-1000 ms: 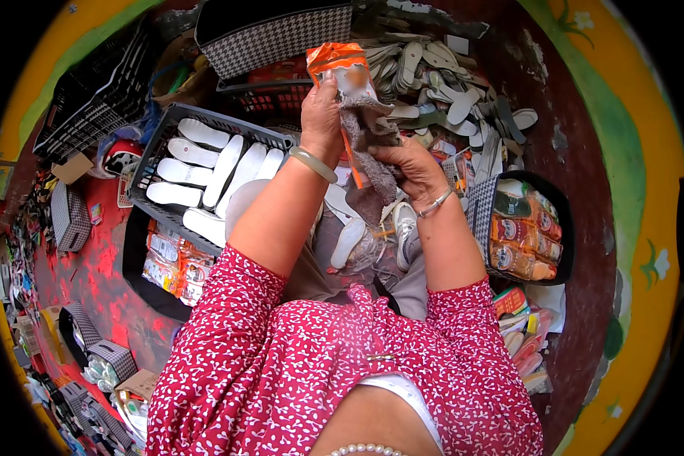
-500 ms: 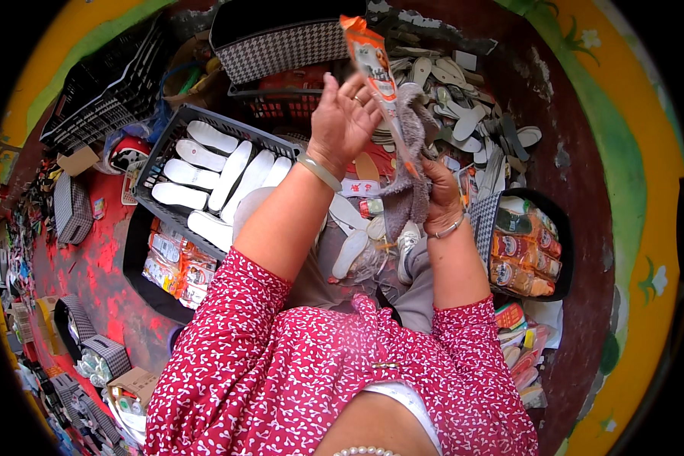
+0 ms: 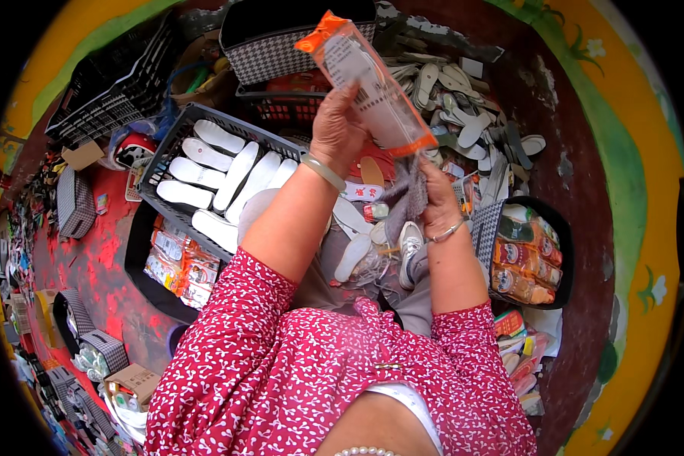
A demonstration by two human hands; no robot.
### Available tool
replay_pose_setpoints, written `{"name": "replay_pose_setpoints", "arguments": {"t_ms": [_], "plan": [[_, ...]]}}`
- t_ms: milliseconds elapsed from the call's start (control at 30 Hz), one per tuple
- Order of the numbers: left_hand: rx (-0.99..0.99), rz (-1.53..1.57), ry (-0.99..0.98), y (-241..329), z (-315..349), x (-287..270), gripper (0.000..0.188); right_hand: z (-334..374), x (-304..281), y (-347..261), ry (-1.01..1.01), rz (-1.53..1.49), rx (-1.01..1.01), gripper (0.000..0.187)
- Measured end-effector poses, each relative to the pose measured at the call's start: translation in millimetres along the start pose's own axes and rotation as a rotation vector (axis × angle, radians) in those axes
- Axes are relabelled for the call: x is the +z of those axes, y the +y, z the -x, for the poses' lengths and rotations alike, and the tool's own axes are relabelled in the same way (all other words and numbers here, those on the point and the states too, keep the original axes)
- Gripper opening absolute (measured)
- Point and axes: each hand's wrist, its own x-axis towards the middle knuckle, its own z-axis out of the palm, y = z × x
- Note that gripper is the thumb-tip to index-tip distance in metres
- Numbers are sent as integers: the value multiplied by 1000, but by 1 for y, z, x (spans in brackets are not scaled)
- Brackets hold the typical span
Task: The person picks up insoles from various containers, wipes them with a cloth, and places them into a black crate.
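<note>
Clear-and-orange plastic packet [image 3: 374,95] pinched in left hand [image 3: 339,131]; right hand [image 3: 439,199] grips grey fuzzy cloth [image 3: 410,196], possibly also the packet's lower end.

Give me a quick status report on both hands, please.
Left hand holding orange-ended packet by its edge. Right hand gripping grey cloth at packet's lower end. Crate of white insoles to the left.

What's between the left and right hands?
In the head view, a clear packet with orange ends and fuzzy grey cloth lie between the left hand and right hand.
</note>
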Motion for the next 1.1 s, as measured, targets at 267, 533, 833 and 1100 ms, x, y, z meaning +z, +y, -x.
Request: {"name": "replay_pose_setpoints", "arguments": {"t_ms": [267,533,833,1100], "plan": [[-84,-234,39,8,3,7,20,28,-21,-76,-39,77,-364,30],[-325,-148,5,-13,8,4,31,33,-20,-71,-320,192,-473,56],[-403,-186,-63,-23,15,6,26,20,-6,-45,-78,122,-260,32],[-317,-275,-94,-30,14,5,27,29,15,-37,-160,253,-307,34]]}}
